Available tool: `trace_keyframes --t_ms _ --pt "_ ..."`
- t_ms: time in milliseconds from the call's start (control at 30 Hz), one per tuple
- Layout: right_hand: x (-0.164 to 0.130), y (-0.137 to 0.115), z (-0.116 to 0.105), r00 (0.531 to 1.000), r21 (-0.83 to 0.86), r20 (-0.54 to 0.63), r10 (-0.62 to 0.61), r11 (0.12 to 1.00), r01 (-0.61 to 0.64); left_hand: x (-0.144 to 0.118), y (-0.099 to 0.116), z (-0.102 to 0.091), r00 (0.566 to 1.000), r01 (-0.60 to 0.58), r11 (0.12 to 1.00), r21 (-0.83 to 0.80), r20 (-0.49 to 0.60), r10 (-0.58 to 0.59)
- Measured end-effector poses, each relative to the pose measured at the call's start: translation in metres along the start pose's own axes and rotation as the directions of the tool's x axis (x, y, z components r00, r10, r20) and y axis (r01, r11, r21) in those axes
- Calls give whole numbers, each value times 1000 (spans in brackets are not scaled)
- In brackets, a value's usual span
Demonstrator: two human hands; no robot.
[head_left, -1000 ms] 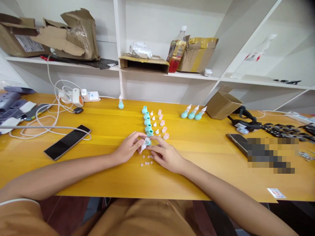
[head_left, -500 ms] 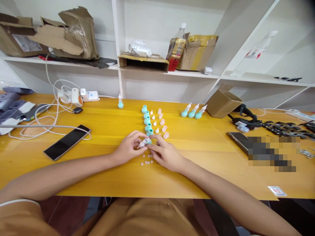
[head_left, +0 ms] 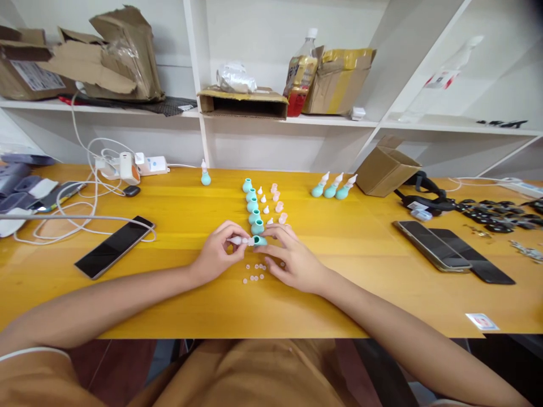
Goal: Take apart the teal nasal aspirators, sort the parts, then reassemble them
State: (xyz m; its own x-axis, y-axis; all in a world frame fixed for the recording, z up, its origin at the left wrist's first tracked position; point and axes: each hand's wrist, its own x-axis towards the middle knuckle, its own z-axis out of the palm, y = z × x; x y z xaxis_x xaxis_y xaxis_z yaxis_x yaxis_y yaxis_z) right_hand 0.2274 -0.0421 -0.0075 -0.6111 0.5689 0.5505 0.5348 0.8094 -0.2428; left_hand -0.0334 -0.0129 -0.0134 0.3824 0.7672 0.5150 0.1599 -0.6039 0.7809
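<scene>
Pinched in the fingers of my left hand is a pale, translucent nozzle, lying sideways with its wide end toward the bulb. My right hand grips a teal squeeze bulb, its dark mouth turned toward the nozzle. The two parts are very close; whether they touch I cannot tell. Beyond my hands stands a row of teal bulbs, open end up. Beside them are small white tips and pink translucent pieces. Several small clear discs lie just below my hands.
Three assembled nasal aspirators stand at the back right, and another aspirator at the back left. Phones lie on both sides. White cables tangle at left. A cardboard box stands by the shelf.
The nozzle has swung from slanting down-left to nearly level. The bulb's open mouth now shows beside it. The whole view has shifted slightly.
</scene>
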Motion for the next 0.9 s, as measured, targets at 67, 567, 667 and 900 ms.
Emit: trace_keyframes --t_ms 67,567,667,900 --pt "0 0 -1 1000 44 10 -2 999 1 1 -1 0 1000 19 1000 -9 -2 -19" --pt "0 -8 -10 998 148 -59 -5 989 13 4 -3 1 954 301 859 -414 142 -265" --pt "1 -8 -7 994 162 -95 -54 984 69 0 -2 3 925 366 831 -419 266 -273" --pt "-2 -5 1 996 172 -74 -59 983 71 -3 3 6 871 473 810 -348 326 -368"
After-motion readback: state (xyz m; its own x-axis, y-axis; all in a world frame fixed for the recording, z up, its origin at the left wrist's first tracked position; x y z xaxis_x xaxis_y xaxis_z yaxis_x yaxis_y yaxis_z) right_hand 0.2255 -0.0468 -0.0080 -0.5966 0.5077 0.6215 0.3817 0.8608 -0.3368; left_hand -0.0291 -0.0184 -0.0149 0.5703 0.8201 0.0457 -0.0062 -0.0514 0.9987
